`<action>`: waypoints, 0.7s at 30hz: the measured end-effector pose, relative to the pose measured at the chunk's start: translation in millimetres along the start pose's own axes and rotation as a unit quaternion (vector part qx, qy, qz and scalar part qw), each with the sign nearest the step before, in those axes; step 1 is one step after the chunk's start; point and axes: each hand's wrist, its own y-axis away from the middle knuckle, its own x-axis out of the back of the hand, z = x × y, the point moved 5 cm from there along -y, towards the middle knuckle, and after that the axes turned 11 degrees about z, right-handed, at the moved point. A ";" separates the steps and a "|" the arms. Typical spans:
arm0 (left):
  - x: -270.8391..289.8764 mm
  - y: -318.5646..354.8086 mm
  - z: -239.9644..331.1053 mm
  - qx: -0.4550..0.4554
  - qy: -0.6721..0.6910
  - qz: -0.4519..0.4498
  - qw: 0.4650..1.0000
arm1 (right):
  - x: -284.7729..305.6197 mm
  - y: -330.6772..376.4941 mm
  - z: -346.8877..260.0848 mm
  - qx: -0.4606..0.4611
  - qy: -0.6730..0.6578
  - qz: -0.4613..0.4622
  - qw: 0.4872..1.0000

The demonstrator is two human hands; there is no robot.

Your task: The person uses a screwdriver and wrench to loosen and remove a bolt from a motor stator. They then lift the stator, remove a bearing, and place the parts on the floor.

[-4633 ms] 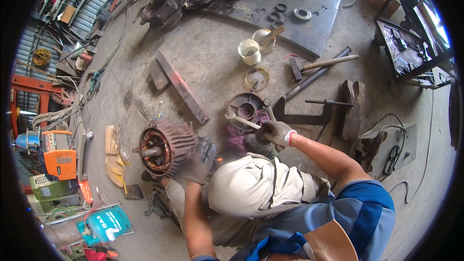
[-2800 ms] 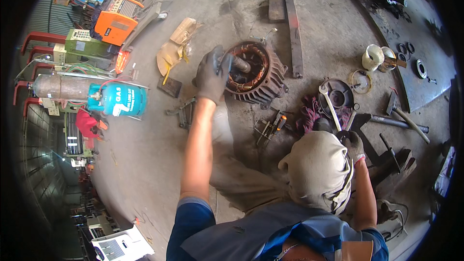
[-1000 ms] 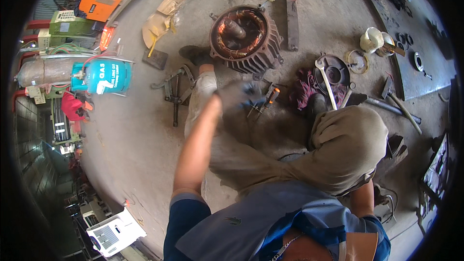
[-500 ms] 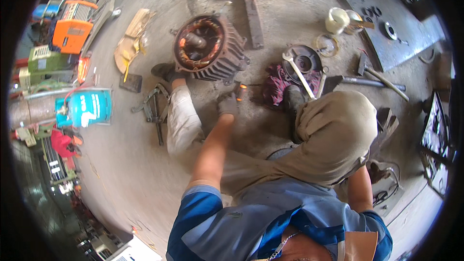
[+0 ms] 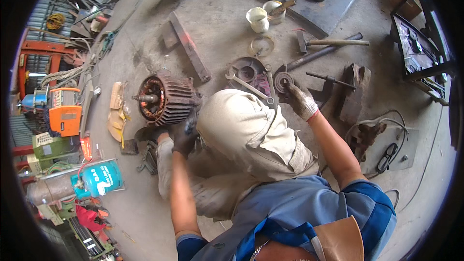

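Your left hand point(image 5: 183, 135), in a dark glove, is curled around something small and dark that I cannot make out; it sits just below and to the right of the motor stator point(image 5: 164, 99), near its finned housing but apparently not touching it. The stator lies on its side on the concrete floor point(image 5: 222, 24), its long axis running roughly left to right, the shaft stub point(image 5: 145, 98) pointing left, away from you. Left of it: a gas cylinder point(image 5: 99, 181), an orange machine point(image 5: 65, 113), and scraps of cardboard point(image 5: 116, 111). Your bent knee, in light trousers point(image 5: 246, 130), fills the middle and separates the two hands. Beyond the knee lie a long spanner point(image 5: 249, 87) and a round end cover point(image 5: 246, 70). Your right hand point(image 5: 299, 100), in a light work glove with a red cuff, has its fingers closed around the lower edge of a dark round bearing point(image 5: 282, 81), which lies up and to the left of the palm, just beside the spanner's end. The right hand is plainly the nearer one to the bearing; the left is nearer the stator. Further right: a hammer point(image 5: 333, 43), a steel bar point(image 5: 319, 55), a T-handle tool point(image 5: 331, 79) and a wooden block point(image 5: 355, 92), all apart from the hand. Two white cups point(image 5: 266, 14) stand beyond.
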 end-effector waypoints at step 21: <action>-68.5 -99.0 186.6 -0.295 -0.332 -0.093 0.891 | -64.4 -26.4 -10.0 0.141 0.422 -0.072 0.892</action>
